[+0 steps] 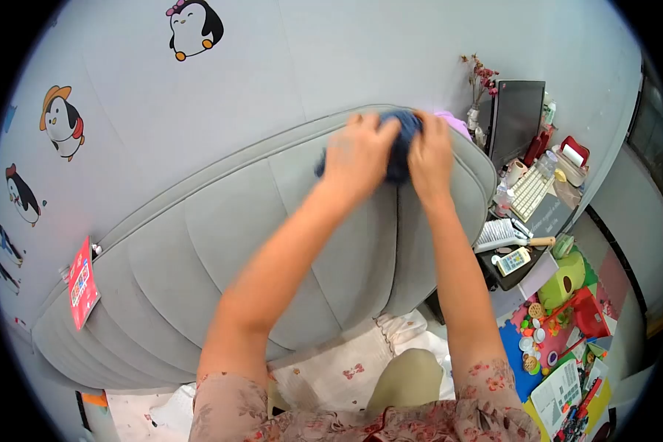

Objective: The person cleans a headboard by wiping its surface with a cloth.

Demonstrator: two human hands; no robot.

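At the far right, a dark monitor [518, 118] stands beyond a pale keyboard [532, 195], while penguin stickers [63, 122] dot the wall [129, 140] at left.

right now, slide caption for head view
Left hand and right hand hold a bunched dark-blue cloth at a grey padded headboard.

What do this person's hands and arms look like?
The left hand and right hand wear no gloves; no cables, watch or bracelet show. The left sleeve and right sleeve are short, dusty pink with a flower print.
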